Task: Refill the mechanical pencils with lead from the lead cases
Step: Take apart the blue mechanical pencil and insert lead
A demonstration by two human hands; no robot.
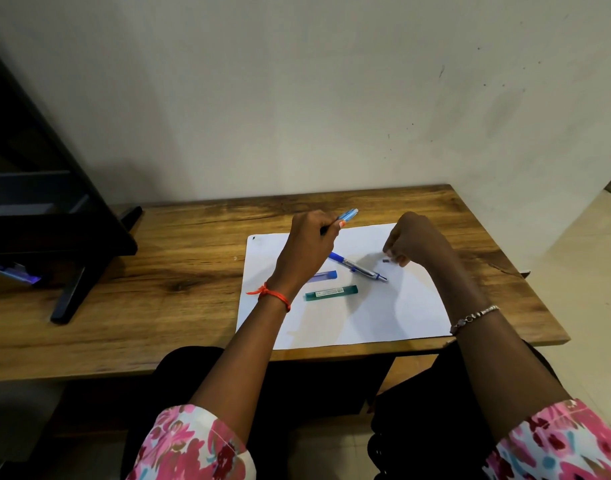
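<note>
On the white sheet (366, 320) on the wooden table (158, 271), the green lead case (331, 292) and the blue lead case (326, 275) just beyond it lie lengthwise left to right, nearer the left hand (309, 237) than the right hand (416, 240); their contents cannot be made out. The left hand grips a light blue mechanical pencil (348, 215), raised, its end pointing far-right; a dark blue mechanical pencil (357, 266) lies slantwise between the hands. The right hand is curled beside a small dark piece (386, 260) on the sheet; whether it pinches anything cannot be told.

place: plain room, likely home | wooden desk (179, 271); bare wall (297, 98); tiled floor (588, 289)
</note>
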